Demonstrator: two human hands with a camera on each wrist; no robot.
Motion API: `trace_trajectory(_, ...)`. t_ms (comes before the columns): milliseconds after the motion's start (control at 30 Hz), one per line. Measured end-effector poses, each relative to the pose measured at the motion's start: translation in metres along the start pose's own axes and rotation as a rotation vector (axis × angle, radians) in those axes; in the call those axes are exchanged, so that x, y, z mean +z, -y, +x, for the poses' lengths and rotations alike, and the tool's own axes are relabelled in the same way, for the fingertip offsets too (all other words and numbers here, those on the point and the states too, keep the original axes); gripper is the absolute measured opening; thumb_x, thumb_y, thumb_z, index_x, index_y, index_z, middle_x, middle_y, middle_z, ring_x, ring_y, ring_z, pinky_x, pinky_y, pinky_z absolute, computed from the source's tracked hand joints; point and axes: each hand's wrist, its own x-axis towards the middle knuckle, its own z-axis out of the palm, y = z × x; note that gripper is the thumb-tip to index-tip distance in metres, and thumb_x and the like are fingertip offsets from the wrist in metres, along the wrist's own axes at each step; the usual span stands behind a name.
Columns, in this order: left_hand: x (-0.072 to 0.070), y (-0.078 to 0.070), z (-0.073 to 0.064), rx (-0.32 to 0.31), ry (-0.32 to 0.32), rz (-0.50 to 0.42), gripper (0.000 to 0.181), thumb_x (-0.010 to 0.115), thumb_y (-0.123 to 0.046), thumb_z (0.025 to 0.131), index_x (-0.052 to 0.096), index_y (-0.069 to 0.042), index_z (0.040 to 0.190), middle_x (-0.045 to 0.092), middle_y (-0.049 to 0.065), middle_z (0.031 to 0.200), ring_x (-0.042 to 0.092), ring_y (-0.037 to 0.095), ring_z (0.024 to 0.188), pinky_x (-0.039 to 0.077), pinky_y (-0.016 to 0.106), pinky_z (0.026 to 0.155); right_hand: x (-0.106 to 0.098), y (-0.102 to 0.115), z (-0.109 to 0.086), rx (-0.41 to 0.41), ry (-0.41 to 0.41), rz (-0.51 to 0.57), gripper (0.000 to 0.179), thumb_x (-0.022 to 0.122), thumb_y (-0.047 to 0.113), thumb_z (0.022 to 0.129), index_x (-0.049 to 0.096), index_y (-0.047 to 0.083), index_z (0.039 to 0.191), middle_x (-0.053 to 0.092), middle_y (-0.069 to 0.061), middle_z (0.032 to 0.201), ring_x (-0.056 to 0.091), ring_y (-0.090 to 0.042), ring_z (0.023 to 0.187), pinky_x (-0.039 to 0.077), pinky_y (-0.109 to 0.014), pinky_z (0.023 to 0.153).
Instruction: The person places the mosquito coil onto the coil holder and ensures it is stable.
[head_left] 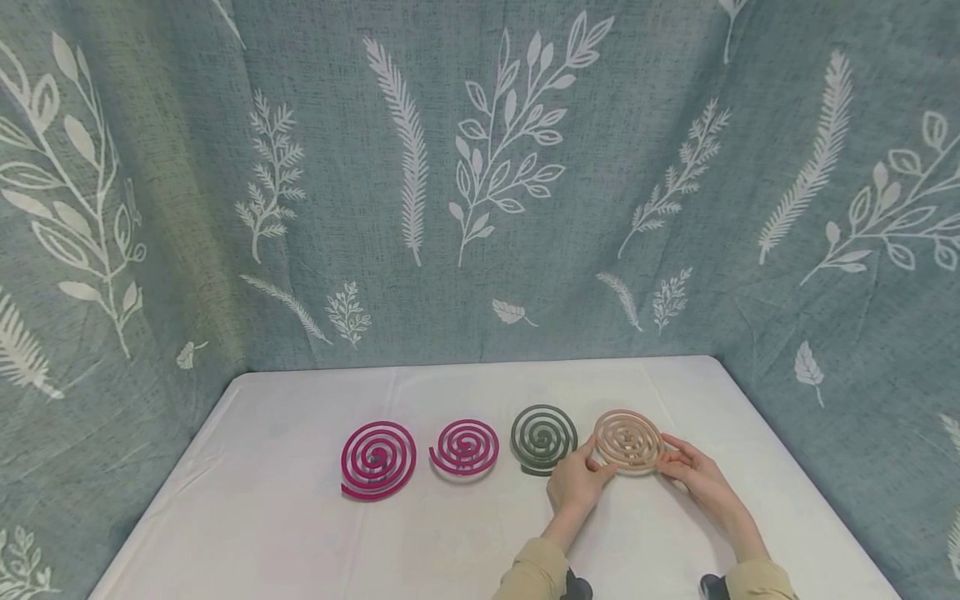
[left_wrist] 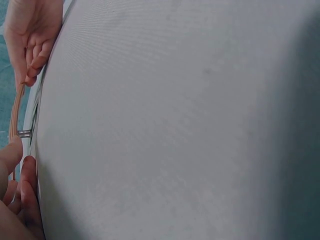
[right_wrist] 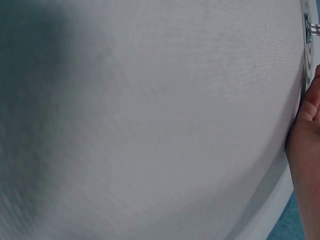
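Observation:
A tan mosquito coil (head_left: 628,440) is held between both hands at the right end of a row of coils. My left hand (head_left: 579,482) pinches its left rim, while my right hand (head_left: 699,477) pinches the rim on the right. Seen edge-on in the left wrist view, the tan coil (left_wrist: 16,112) has a small metal stand (left_wrist: 24,134) against its underside. Just left of my left hand is a dark green coil (head_left: 543,439), its lower right edge close to the fingers. In the right wrist view, part of my right hand (right_wrist: 307,125) shows at the right edge.
Two magenta coils, a larger one (head_left: 378,460) and a smaller one (head_left: 465,447), stand further left, apparently raised on small metal stands. A white cloth covers the table (head_left: 300,533). Blue-grey curtains (head_left: 480,317) with white leaf prints enclose the back and sides.

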Motion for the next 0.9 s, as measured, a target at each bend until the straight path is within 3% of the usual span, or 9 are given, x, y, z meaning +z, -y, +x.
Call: trace_trajectory(900,0.0008,0.001,0.0004,-0.004,0.008,0.005,0.057,0.076,-0.035,0.077,0.059,-0.021,0.129,0.05,-0.013,0.058,0.036,0.001,0.047,0.026,0.017,0.047,-0.0003,0.0006,-0.0008,0.029,0.0,0.031,0.066,0.058,0.02,0.093,0.025,-0.001,0.146,0.059,0.01,0.093,0.055,0.002,0.084,0.046,-0.016,0.078)
